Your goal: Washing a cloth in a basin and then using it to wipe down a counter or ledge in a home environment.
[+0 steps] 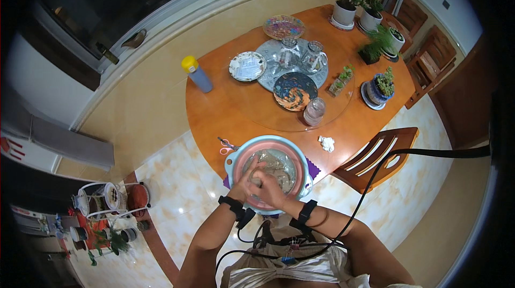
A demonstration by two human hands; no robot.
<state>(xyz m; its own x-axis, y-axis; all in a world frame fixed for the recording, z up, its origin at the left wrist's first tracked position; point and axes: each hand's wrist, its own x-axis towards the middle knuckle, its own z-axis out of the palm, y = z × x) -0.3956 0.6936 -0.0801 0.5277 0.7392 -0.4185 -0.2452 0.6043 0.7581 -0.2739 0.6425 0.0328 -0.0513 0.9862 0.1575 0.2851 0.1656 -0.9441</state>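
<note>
Near the left edge of the wooden table (222, 119) stood a blue bottle (200, 77) with a yellow cap. Pink-handled scissors (227, 148) lay closer to the near edge, just beside a pink basin (268, 141) with a pale blue rim. The basin sat at that near edge, over something purple (313, 169), and held clear, shiny contents (288, 168). Inside its rim, the left hand (244, 186) had its fingers reaching forward; the right hand (272, 192) met it, fingers curled. Whether they pinched anything between them could not be told. Farther right, a glass jar (314, 111) stood toward the middle, a crumpled white tissue (326, 143) lay near the near edge, and a blue-potted plant (380, 89) stood by the right edge.
</note>
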